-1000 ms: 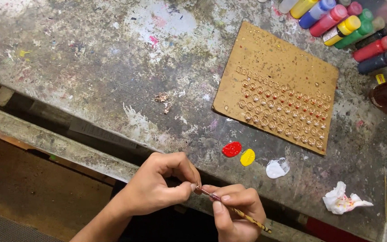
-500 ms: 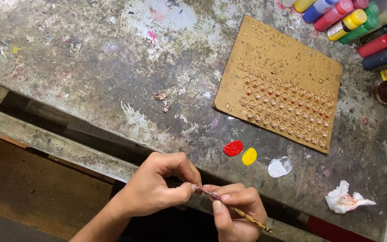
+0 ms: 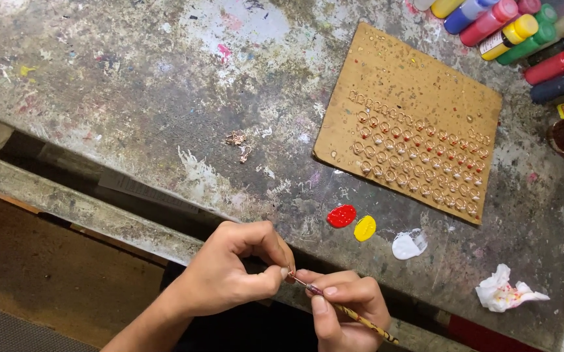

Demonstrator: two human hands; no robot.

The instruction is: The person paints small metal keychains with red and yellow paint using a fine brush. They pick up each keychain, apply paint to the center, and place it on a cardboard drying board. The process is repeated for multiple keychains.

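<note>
Both hands work at the near edge of the worktop. The right hand is closed around a thin paintbrush, gripping close behind the tip. The left hand is closed, thumb and forefinger pinched at the brush tip. The brush's long axis runs from the tip at the left hand, down and right through the right hand. Red, yellow and white paint blobs lie just beyond the hands.

A thin paintbrush is pinched by both hands, left and right, at the counter edge, near three paint blobs.
</note>
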